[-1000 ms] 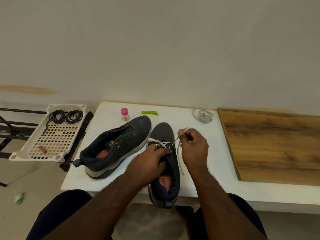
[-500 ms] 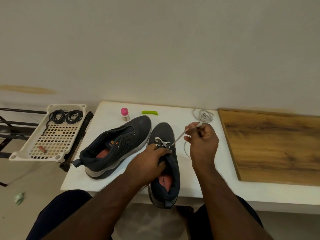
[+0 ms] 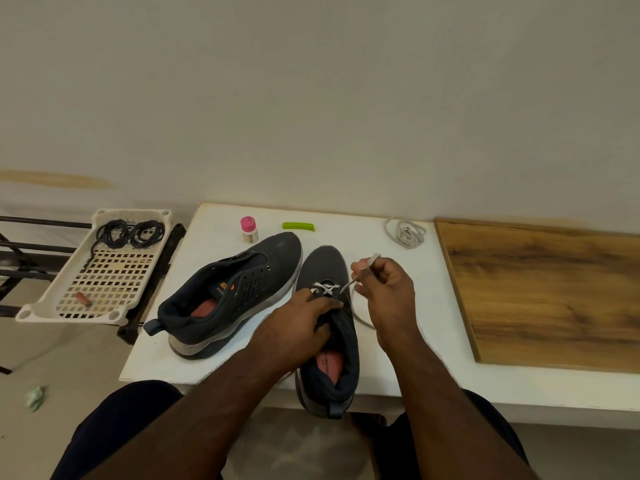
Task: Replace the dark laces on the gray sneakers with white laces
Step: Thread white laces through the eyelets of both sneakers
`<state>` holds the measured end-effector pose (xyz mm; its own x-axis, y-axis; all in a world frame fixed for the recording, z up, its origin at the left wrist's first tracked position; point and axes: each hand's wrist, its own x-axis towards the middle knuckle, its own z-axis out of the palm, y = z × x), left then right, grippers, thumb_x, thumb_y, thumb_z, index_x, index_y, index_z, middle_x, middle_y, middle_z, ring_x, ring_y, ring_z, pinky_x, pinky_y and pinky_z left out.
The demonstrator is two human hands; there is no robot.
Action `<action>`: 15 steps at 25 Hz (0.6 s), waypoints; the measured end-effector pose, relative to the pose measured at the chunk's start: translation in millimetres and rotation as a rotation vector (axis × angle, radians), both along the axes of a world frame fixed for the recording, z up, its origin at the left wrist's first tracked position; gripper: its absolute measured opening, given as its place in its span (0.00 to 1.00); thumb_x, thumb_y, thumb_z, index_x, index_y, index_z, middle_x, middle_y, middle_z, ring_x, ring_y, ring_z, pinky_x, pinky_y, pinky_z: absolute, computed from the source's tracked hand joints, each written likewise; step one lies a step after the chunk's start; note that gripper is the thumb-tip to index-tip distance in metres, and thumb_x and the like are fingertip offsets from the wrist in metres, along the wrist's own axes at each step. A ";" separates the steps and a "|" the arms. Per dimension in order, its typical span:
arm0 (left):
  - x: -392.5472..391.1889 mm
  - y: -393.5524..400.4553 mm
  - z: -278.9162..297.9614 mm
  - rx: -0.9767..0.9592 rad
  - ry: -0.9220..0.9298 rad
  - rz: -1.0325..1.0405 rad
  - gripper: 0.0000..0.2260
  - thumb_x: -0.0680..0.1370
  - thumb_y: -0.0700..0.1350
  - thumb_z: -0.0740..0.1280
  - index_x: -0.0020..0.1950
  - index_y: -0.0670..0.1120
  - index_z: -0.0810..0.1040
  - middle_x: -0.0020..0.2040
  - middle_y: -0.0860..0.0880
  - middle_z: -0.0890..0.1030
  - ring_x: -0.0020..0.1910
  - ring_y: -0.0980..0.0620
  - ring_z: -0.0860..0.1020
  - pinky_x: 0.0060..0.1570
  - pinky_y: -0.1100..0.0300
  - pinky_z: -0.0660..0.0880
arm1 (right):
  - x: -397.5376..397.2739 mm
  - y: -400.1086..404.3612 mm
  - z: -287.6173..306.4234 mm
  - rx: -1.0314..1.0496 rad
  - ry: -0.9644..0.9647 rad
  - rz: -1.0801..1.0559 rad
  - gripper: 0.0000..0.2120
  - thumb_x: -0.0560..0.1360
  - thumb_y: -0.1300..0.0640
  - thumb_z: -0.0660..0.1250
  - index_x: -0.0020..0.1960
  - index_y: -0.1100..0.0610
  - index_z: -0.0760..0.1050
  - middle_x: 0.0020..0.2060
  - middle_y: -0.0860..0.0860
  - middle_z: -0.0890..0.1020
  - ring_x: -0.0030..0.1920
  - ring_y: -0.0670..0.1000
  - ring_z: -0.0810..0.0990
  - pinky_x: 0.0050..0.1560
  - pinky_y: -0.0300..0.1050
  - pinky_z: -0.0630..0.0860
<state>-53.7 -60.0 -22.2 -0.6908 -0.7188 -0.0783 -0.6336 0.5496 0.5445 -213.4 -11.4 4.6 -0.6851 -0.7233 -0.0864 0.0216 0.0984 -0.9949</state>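
Two dark gray sneakers rest on the white table point(image 3: 214, 216). The left sneaker point(image 3: 235, 292) lies tilted with no lace in it. The right sneaker point(image 3: 327, 271) points away from me, and a white lace point(image 3: 325, 289) crosses its lowest eyelets. My left hand point(image 3: 298, 327) grips this shoe over the tongue. My right hand point(image 3: 384, 289) pinches the free end of that white lace just to the right of the shoe. A second white lace point(image 3: 405, 233) lies coiled at the back of the table. Dark laces point(image 3: 130, 233) lie coiled in a white perforated tray point(image 3: 104, 282) on the left.
A small pink-capped bottle point(image 3: 248, 229) and a green object point(image 3: 298, 226) sit behind the sneakers. A wooden board point(image 3: 547, 289) covers the table's right side. The tray rests on a dark metal rack point(image 3: 20, 251). A wall stands close behind the table.
My right hand first pulled the lace end up and to the right, tightening the lace, then came back toward the shoe. My left hand has stayed on the shoe.
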 end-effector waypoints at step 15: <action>-0.6 -10.9 33.4 0.978 0.730 0.488 0.13 0.78 0.41 0.70 0.62 0.50 0.79 0.47 0.45 0.85 0.34 0.54 0.76 0.35 0.59 0.72 | 10.2 17.4 14.4 0.047 0.607 0.623 0.09 0.75 0.59 0.68 0.38 0.51 0.82 0.33 0.46 0.81 0.38 0.47 0.79 0.38 0.38 0.74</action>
